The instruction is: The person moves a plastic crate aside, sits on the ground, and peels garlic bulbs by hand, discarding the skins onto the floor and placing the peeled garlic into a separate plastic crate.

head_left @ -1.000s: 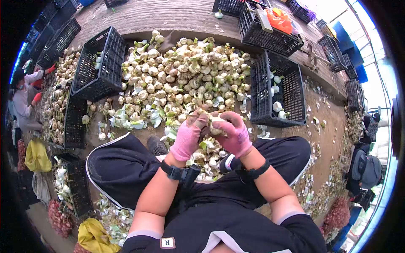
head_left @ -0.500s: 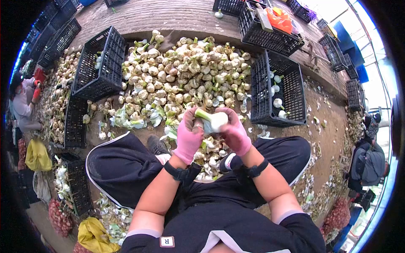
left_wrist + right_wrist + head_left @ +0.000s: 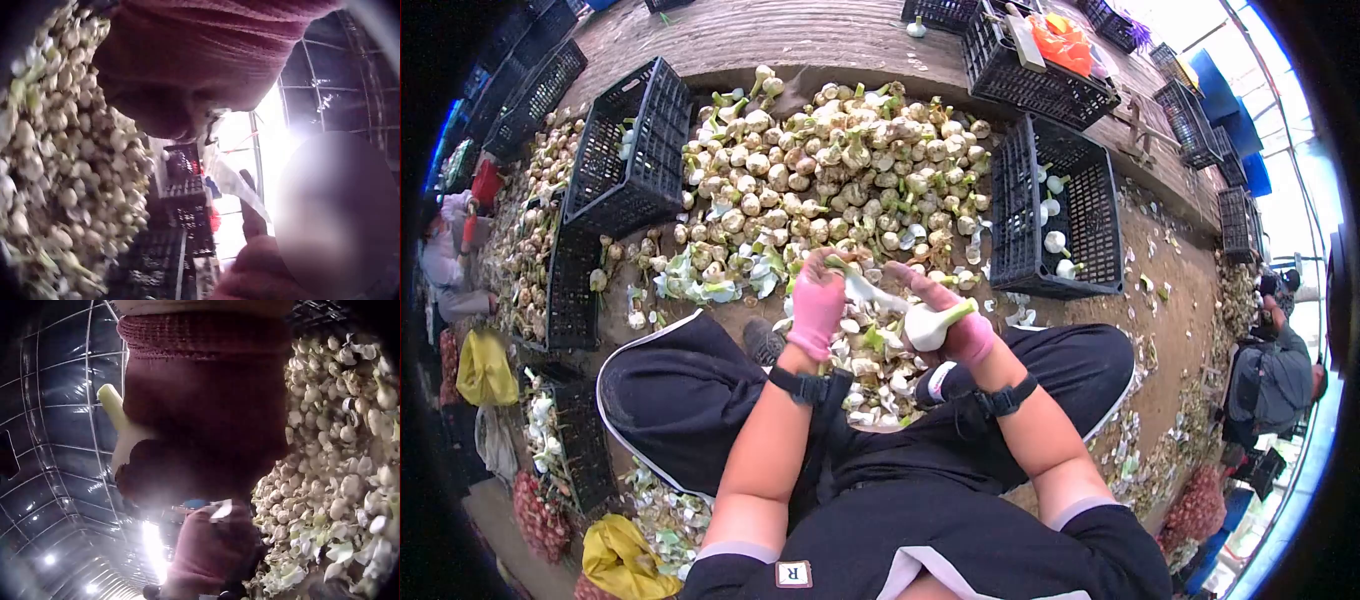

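A white, peeled garlic bulb (image 3: 926,327) with a green stem lies in my gloved right hand (image 3: 960,325), the thumb and palm around it; its stem (image 3: 111,403) sticks out past the glove in the right wrist view. My gloved left hand (image 3: 817,305) pinches a strip of pale skin (image 3: 868,291) that stretches toward the right hand's fingers. The left wrist view shows that strip (image 3: 234,181) hanging from the left fingers. Beyond both hands lies a large heap of garlic (image 3: 840,170).
Black crates stand left (image 3: 629,145) and right (image 3: 1057,208) of the heap, each with some white bulbs. Loose peelings (image 3: 880,370) lie between the legs. A crate with an orange bag (image 3: 1060,45) stands at the back. Other people sit at both sides.
The hands have moved apart. The bulb, earlier held between both hands, is now in the right hand with its stem pointing right, and the pale strip is in the left.
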Tool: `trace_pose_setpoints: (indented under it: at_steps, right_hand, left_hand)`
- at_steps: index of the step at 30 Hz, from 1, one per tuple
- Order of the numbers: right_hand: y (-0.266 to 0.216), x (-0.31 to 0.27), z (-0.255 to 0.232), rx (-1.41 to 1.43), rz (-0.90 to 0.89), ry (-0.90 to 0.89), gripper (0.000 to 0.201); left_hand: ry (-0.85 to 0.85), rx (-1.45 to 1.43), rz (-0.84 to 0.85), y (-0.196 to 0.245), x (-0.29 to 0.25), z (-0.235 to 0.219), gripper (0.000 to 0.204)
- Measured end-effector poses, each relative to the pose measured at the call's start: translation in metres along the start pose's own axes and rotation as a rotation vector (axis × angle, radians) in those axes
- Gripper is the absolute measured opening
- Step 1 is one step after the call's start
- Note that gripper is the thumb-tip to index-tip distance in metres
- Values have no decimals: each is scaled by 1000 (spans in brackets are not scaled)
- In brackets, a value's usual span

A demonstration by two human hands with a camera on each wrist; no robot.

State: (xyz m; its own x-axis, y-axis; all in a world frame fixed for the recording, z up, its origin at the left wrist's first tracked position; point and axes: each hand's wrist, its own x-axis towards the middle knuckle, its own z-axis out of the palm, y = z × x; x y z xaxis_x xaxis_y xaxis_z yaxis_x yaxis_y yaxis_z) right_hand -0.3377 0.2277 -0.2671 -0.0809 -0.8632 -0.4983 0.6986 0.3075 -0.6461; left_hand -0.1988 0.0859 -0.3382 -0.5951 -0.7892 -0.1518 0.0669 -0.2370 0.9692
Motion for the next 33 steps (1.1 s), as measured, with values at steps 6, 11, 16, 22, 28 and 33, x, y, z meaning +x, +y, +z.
trace_pose_setpoints:
  at_steps: [6,11,16,22,28,33]
  right_hand:
    - [19,19,-25,-3,-128,92,55]
    - [23,29,-36,-37,-246,440,37]
    - [29,31,-29,27,-292,490,37]
    - [1,6,-25,-397,272,-16,31]
    - [32,18,-60,-1461,264,-67,66]
    - [21,43,-28,-239,-330,158,63]
  left_hand:
    - [-369,1303,-154,12,-13,6,57]
    - [-502,547,288,37,-29,32,54]
    - [-192,84,-43,27,-29,38,23]
    - [113,-455,-209,34,-10,10,22]
    - [174,-342,-189,21,-6,3,17]
    - [-205,152,-79,13,-16,23,20]
